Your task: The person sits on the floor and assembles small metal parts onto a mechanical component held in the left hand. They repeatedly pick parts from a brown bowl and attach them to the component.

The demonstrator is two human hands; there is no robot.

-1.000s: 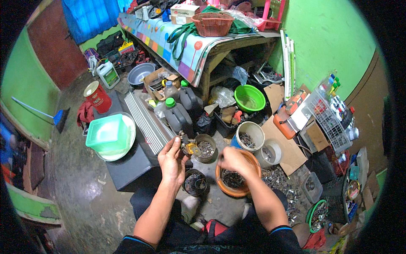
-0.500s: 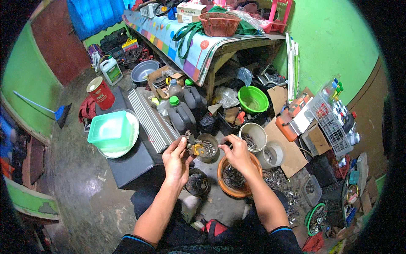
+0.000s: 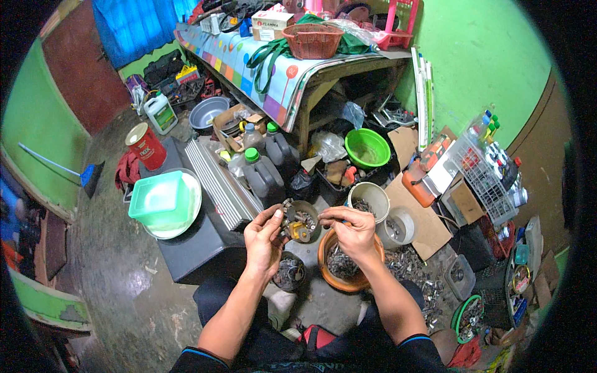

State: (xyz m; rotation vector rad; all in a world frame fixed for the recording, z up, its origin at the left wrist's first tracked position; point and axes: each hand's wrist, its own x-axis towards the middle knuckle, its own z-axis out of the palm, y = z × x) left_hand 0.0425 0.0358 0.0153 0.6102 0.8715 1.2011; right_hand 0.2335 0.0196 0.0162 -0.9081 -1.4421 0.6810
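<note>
My left hand (image 3: 263, 244) is closed on a small metal fitting with a yellow body (image 3: 298, 232), held over a round tub (image 3: 312, 219) of small metal pieces. To its right, my right hand (image 3: 353, 234) pinches its fingertips together, pointing at the fitting but apart from it. Whatever those fingertips hold is too small to make out. Under the right hand stands an orange-brown basin (image 3: 324, 271) with dark metal bits inside. A dark bowl (image 3: 290, 272) of similar bits sits below my left hand.
Beyond the basin are a white bucket (image 3: 382, 202) and a whitish tub (image 3: 407, 229). Loose metal pieces (image 3: 415, 273) litter the floor at right. A black box (image 3: 186, 258) carries a green plastic container (image 3: 160, 198) at left. Dark jerrycans (image 3: 263, 179) stand ahead, near a cloth-covered table (image 3: 249, 62).
My right hand has turned, its pinched fingers now pointing left toward the fitting. The fitting in my left hand has tilted, showing more of its yellow body. The view has shifted slightly.
</note>
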